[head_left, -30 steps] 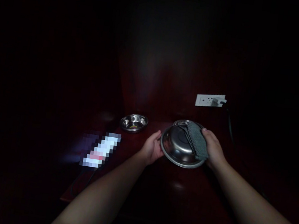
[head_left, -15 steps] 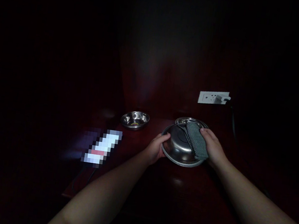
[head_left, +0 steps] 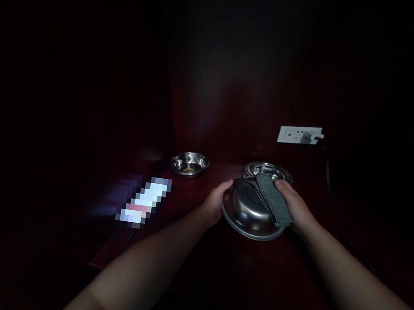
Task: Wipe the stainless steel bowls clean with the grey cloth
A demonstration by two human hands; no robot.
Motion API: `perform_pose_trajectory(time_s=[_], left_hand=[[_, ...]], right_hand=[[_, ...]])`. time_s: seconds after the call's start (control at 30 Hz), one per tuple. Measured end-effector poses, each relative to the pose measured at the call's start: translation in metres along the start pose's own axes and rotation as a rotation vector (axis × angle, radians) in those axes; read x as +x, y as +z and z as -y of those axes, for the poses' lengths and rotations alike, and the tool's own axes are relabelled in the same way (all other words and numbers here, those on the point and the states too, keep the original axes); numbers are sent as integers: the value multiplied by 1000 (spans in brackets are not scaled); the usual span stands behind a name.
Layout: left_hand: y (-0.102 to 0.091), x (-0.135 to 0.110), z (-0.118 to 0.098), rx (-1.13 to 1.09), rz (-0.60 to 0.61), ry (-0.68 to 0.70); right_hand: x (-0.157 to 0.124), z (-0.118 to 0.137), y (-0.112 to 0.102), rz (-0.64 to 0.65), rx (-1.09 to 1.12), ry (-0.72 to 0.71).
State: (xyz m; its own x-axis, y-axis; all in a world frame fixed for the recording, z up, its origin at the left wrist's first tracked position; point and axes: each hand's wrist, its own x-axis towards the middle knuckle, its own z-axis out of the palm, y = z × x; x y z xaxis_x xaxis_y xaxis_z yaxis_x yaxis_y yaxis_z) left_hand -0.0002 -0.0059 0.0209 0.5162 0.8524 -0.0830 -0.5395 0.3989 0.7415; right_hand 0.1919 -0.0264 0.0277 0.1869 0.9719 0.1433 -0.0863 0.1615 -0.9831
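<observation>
A shiny steel bowl [head_left: 248,214] is held above the table, tilted so that its underside faces me. My left hand [head_left: 216,202] grips its left rim, with the thumb along the edge and the other fingers hidden behind. Across the right part of the bowl's underside lies a grey-green knitted cloth [head_left: 273,203]. My right hand [head_left: 294,203] presses this cloth against the bowl's right side, thumb on top; its other fingers are out of sight. Just behind the held bowl stand more steel bowls [head_left: 290,177], apparently nested and partly covered by the cloth and my right hand.
Another steel bowl [head_left: 189,165], with a yellow mark inside, stands upright at the back left of the dark red table [head_left: 228,276]. A bright pixelated panel [head_left: 146,200] sits at the left. On the back wall is a socket plate [head_left: 298,135] with a plug and dangling cable [head_left: 327,169].
The held bowl has dropped slightly and tilted a little, showing more of the bowls behind. The cloth has moved slightly right and down with my right hand. Both hands keep their hold.
</observation>
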Motion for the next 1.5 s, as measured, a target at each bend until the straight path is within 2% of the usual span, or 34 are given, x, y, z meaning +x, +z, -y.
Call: perform_pose_trajectory(time_s=[0.17, 0.4, 0.53, 0.63, 0.8, 0.9, 1.03, 1.3, 1.5], left_hand=[[4, -3, -2, -32, -40, 19], [2, 1, -1, -58, -165, 61], [1, 4, 0, -51, -229, 101], [1, 4, 0, -42, -243, 109], [1, 5, 1, -27, -283, 140], [1, 6, 1, -3, -334, 167], [0, 7, 2, 62, -359, 214], [1, 4, 5, 248, -342, 327], [-5, 3, 6, 353, -167, 349]], right_hand=[[1, -2, -2, 43, -31, 19], [-1, -2, -2, 103, -118, 11], [0, -1, -3, 147, -230, -39], [1, -2, -5, 133, -277, -79], [4, -7, -3, 92, -216, 4], [2, -9, 1, 117, -120, 72], [-3, -7, 4, 152, -107, 81], [-3, -3, 2, 111, -177, -18], [3, -4, 0, 2, -173, -61]])
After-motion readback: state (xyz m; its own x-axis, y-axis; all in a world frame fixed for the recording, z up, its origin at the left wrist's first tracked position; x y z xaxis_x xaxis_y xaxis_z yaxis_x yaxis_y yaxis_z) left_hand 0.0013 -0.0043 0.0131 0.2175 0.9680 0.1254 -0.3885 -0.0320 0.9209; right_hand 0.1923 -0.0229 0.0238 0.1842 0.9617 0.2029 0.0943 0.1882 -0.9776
